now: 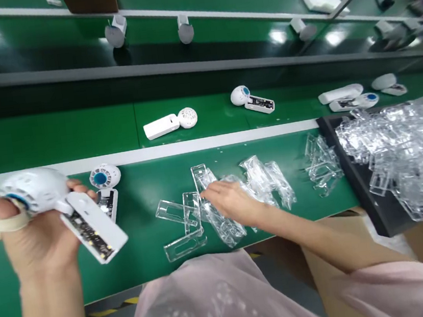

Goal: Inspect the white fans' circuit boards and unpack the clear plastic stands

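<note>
My left hand [47,235] is wrapped around a white handheld fan [45,186], its handle cover off along one side so a circuit board shows. A pale wrap circles the thumb of that hand. Over the green table, my right hand [232,202] has its fingertips pinched at the edge of a clear plastic cover [199,173]. Beneath and beside it lie several bagged clear pieces [258,176]. Loose clear plastic frames [186,246] rest to the left of that hand. Another white fan with an exposed board [105,176] lies just behind my left hand.
A black tray [366,196] heaped with clear plastic parts [411,149] stands at the right, with a small pile [322,163] beside it. Several white fans, such as one face-up [170,123], lie on the green belt beyond the white rail [224,140]. More fans stand on the raised line behind.
</note>
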Demonstrator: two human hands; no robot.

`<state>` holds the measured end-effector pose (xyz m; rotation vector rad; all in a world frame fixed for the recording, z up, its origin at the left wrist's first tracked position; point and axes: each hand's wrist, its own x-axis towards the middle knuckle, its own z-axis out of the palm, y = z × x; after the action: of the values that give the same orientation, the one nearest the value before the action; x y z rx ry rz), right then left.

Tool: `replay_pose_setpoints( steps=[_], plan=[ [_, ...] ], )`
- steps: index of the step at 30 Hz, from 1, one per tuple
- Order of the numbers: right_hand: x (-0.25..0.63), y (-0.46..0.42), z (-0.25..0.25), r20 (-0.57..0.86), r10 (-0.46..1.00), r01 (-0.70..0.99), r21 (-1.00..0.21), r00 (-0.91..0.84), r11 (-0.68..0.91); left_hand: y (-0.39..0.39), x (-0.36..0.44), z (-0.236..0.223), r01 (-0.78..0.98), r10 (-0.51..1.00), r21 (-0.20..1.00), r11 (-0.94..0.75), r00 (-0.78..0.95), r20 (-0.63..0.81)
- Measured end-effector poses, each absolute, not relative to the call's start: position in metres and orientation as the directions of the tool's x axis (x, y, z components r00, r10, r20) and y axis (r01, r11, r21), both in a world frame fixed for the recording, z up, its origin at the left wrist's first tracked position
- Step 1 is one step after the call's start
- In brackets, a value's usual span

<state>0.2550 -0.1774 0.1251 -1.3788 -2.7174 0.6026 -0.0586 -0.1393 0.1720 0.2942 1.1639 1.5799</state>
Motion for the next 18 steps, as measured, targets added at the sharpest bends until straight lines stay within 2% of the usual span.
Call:
replay_pose_setpoints(
  steps=[3,8,12,18],
  plan=[
    [0.235,-0.194,0.125,-0.137,0.602,0.615,-0.261,-0.787,0.744,-0.152,-0.037,0.175,-0.679,0.904,0.733,0.035,-0.291,-0.313],
    [0.212,-0.186,0.111,-0.035,0.303,0.305,-0.151,-0.952,0.940,-0.161,-0.037,0.172,-0.777,0.915,0.623,0.094,-0.179,-0.361],
    [0.204,-0.160,0.088,-0.067,0.085,0.091,-0.089,-0.994,0.992,-0.163,-0.036,0.175,-0.767,0.897,0.633,0.103,-0.204,-0.392],
    [0.187,-0.128,0.086,-0.049,-0.076,-0.075,-0.014,-0.996,0.997,-0.164,-0.036,0.176,-0.700,0.899,0.693,0.173,-0.175,-0.402]
  ],
)
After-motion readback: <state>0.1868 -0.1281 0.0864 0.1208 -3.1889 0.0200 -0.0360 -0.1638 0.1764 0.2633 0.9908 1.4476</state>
